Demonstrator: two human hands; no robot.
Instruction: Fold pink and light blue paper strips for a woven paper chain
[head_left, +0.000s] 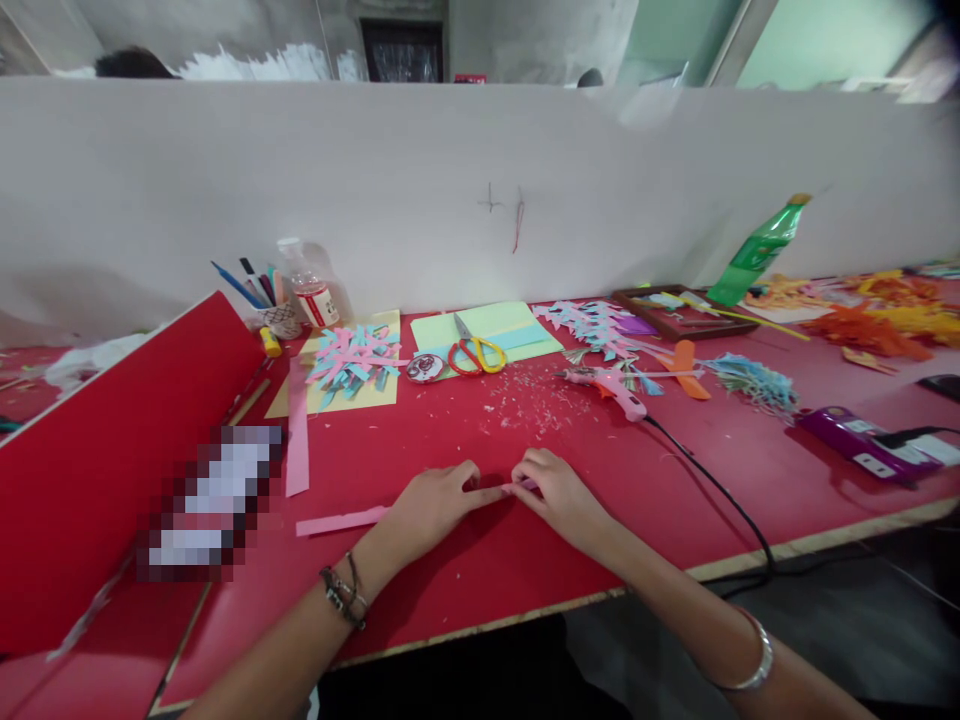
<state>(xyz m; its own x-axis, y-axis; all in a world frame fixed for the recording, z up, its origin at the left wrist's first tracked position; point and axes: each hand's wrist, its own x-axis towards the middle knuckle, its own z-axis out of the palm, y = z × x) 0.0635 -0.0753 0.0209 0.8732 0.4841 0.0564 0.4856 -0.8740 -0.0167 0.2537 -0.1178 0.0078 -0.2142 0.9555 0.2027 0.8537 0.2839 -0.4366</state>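
A narrow pink paper strip (341, 521) lies on the red table and runs beneath my left hand (439, 500). The fingertips of that hand press together on the paper, close to those of my right hand (559, 495). Between the thumb and fingers of my right hand a small pinkish end of paper shows; the fingers hide most of it. Both hands rest low over the table near its front edge. A wider pink paper strip (298, 440) lies farther left.
Beyond my hands are scissors (478, 355), paper scraps and a pink glue gun (611, 388), its cord trailing right over the edge. A fringed paper bunch (352, 362), a phone-like blurred object (214, 500) and a red board (127, 470) are left. A green bottle (761, 255) leans back right.
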